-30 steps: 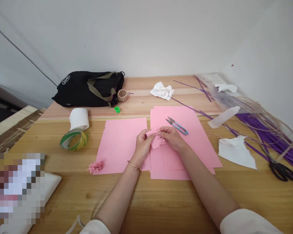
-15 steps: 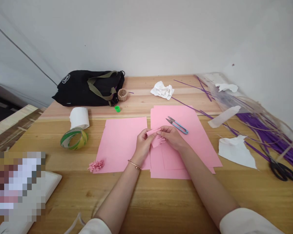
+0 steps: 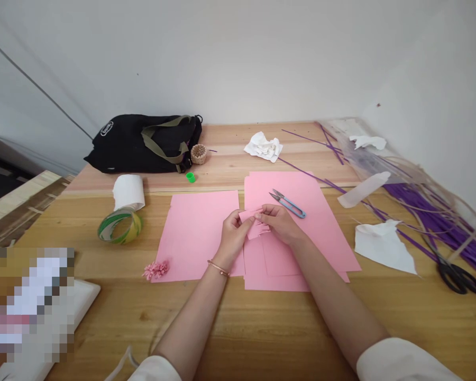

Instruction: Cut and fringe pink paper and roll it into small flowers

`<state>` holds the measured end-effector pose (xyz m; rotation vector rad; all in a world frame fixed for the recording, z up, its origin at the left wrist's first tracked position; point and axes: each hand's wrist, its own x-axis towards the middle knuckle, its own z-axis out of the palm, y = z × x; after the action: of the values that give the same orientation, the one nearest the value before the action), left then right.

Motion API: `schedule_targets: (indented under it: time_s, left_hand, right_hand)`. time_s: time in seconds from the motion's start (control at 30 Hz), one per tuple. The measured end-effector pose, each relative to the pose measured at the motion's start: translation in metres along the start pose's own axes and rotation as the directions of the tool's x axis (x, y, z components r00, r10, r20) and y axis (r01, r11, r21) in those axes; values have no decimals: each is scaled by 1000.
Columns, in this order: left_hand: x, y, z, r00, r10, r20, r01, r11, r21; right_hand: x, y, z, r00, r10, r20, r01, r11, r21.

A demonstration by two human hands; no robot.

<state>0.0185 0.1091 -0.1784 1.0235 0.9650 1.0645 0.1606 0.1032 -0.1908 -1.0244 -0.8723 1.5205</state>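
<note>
A small piece of pink paper [image 3: 255, 229] with a fringe cut along its right side is held between both hands. My left hand [image 3: 234, 233] pinches its left edge, thumb on top. My right hand [image 3: 280, 222] is closed on the fringed side, and its fingers hide part of the strips. Beneath them lie large pink sheets [image 3: 313, 233], with blue thread snips [image 3: 289, 204] resting just beyond my right hand. Another pink sheet [image 3: 198, 233] lies to the left, and a fluffy pink paper flower [image 3: 156, 270] sits at its near left corner.
On the left are a tape roll [image 3: 120, 226], a paper roll [image 3: 128, 192] and a black bag [image 3: 143, 143]. Near the bag stand a green cap [image 3: 190, 177] and a small woven basket [image 3: 199, 154]. Purple strips [image 3: 432, 217], crumpled tissue [image 3: 263, 147] and black scissors [image 3: 460, 276] lie to the right.
The fringed pink paper has turned slightly in my fingers, and a little more of it shows. Both hands stay in nearly the same place.
</note>
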Motion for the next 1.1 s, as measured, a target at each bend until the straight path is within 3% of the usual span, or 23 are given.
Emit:
schedule_targets:
  time_s: [1.1]
  left_hand:
    - [0, -1, -1, 999, 3, 38, -1, 999, -50]
  right_hand:
    - [-1, -1, -2, 999, 25, 38, -24, 1000, -11]
